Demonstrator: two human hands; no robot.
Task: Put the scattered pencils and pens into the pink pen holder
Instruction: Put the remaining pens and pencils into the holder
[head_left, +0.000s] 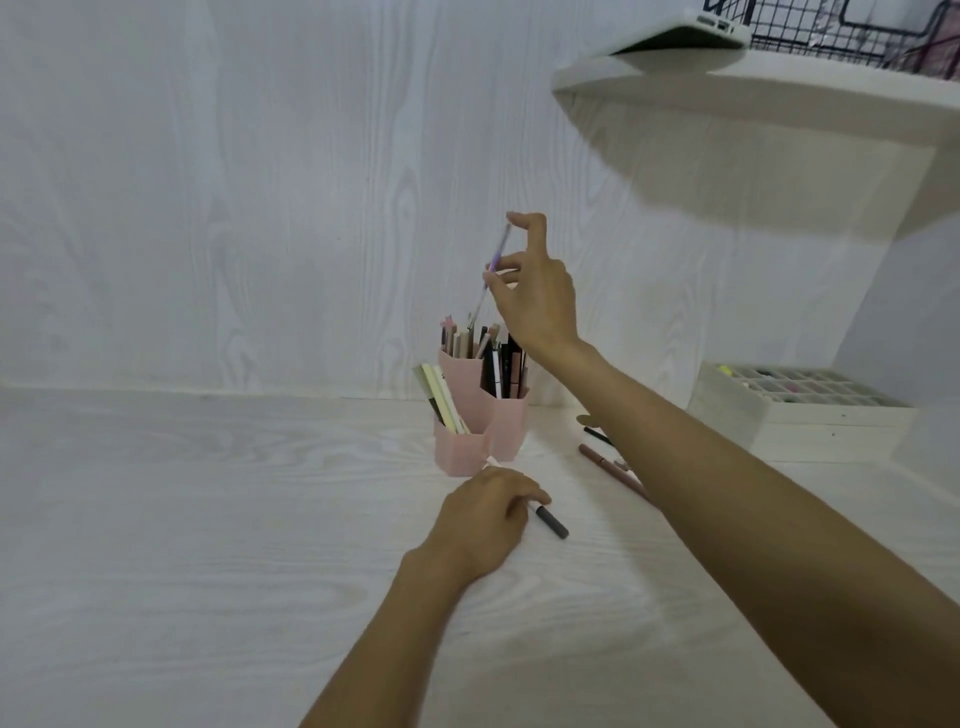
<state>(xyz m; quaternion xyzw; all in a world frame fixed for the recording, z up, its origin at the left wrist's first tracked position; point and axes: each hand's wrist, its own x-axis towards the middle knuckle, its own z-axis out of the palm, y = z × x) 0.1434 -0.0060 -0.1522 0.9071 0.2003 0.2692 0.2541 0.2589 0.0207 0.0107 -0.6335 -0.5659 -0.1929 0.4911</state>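
The pink pen holder (462, 451) stands on the white desk near the wall, with several pens and pencils upright in its compartments. Above it, my right hand (535, 291) pinches a thin purple pen (493, 270), whose lower tip points down at the holder's rear compartment. In front of the holder, my left hand (485, 514) lies on the desk with its fingers curled round a pen with a grey cap (551, 522). A brown pen (610, 467) and a dark green pen (597, 435) lie on the desk to the right, partly hidden behind my right forearm.
A white organiser box (810, 415) with many small compartments sits at the right by the wall. A white shelf (753, 88) hangs overhead at the upper right, carrying a laptop and a black wire basket. The white desk (208, 519) stretches to the left.
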